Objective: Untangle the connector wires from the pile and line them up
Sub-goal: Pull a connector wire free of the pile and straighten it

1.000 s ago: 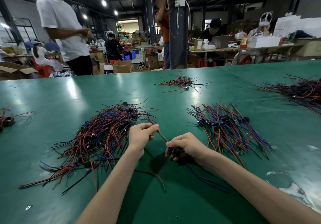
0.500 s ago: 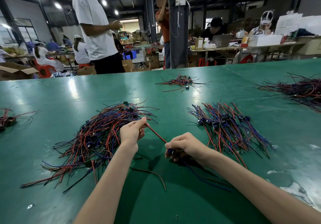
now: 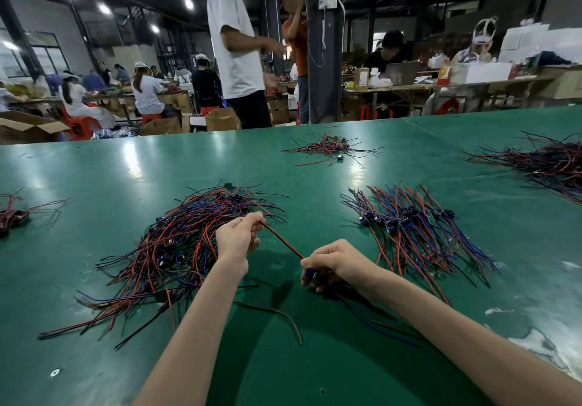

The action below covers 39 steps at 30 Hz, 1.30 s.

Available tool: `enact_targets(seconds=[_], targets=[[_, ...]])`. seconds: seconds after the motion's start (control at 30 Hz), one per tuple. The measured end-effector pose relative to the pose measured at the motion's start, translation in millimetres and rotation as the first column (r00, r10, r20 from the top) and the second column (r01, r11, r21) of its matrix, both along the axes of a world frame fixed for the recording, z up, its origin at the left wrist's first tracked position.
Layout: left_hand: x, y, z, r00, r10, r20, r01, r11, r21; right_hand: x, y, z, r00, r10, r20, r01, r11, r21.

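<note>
Worktop: a glossy green worktop [image 3: 94,179] carries every wire group in view.
Tangled pile: a loose heap of thin red, blue and black connector wires [image 3: 176,248] lies left of centre, its strands crossing in all directions.
Left hand: the left hand [image 3: 237,238] sits at the heap's right edge, raised slightly, with its fingers [image 3: 252,218] curled and pinching the far end of one thin red wire [image 3: 282,240].
Red wire: it runs taut and straight down to the right hand, clear of the heap.
Right hand: the right hand [image 3: 330,262] rests low over the worktop, fingers [image 3: 315,259] curled round a small dark blue part [image 3: 310,273], possibly the wire's connector; the hand hides most of it.
Trailing leads: blue wires [image 3: 362,314] run out under the right wrist toward the near edge.
Sorted group: a fan of red and blue wires with dark blue parts [image 3: 409,226] lies right of the hands, strands roughly parallel.
Loose strand: one dark curved wire [image 3: 277,314] lies alone between the forearms.
Far piles: a small wire cluster [image 3: 327,149] and a larger one at the right edge [image 3: 548,163].
</note>
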State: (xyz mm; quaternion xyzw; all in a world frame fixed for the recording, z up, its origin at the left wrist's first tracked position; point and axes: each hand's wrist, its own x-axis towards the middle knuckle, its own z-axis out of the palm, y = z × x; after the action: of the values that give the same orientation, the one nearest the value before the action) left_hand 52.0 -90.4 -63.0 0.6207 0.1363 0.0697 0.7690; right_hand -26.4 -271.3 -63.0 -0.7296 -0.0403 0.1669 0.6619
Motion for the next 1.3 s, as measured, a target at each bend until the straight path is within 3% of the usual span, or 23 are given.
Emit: enact_targets(seconds=[0.2, 0.33, 0.47, 0.53, 0.67, 0.87, 1.0, 1.13, 1.2, 1.3], targets=[[4.5, -1.5, -0.5, 0.999, -0.004, -0.044, 0.003, 1.000, -0.030, -0.9, 0.7, 1.4, 1.000, -0.006, -0.009, 0.006, 1.000, 0.011], [5.8, -0.5, 1.2, 0.993, -0.071, -0.092, 0.045, 0.966, -0.255, -1.0, 1.2, 2.4, 1.000, -0.007, -0.003, 0.007, 1.000, 0.019], [6.9, 1.6, 0.2, 0.967, -0.213, -0.137, 0.116, 0.852, -0.510, -1.6, 1.2, 2.4, 1.000, 0.000, 0.003, 0.000, 1.000, 0.031], [6.2, 2.0, 0.1, 0.966, -0.210, -0.148, 0.117, 0.873, -0.474, -2.1, 0.9, 1.6, 1.000, 0.006, 0.009, -0.006, 1.000, 0.011], [5.5, 2.2, -3.7, 0.980, -0.130, -0.151, 0.087, 0.961, -0.264, -2.6, 0.8, -0.7, 1.000, 0.011, 0.029, -0.010, 1.000, -0.022], [4.3, -0.8, -5.3, 0.981, -0.126, -0.150, 0.091, 0.970, -0.224, -1.9, 1.1, -2.9, 0.999, 0.017, 0.042, -0.016, 0.999, -0.031], [3.1, -0.2, -0.6, 0.968, -0.171, -0.182, 0.096, 0.928, -0.360, -1.4, 0.7, -3.2, 1.000, 0.013, 0.028, -0.013, 1.000, -0.017], [-1.4, -2.4, 2.9, 0.951, -0.242, -0.192, 0.070, 0.773, -0.630, -2.5, 2.1, -1.9, 0.999, 0.032, 0.018, -0.032, 0.999, 0.009], [-2.6, -3.0, 2.9, 0.949, -0.248, -0.193, 0.069, 0.763, -0.643, -3.5, 2.7, -1.2, 0.999, 0.038, 0.022, -0.038, 0.999, 0.006], [-0.6, -1.7, 3.0, 0.957, -0.219, -0.191, 0.077, 0.825, -0.560, -3.4, 1.6, 0.1, 0.999, 0.041, 0.033, -0.041, 0.999, 0.000]])
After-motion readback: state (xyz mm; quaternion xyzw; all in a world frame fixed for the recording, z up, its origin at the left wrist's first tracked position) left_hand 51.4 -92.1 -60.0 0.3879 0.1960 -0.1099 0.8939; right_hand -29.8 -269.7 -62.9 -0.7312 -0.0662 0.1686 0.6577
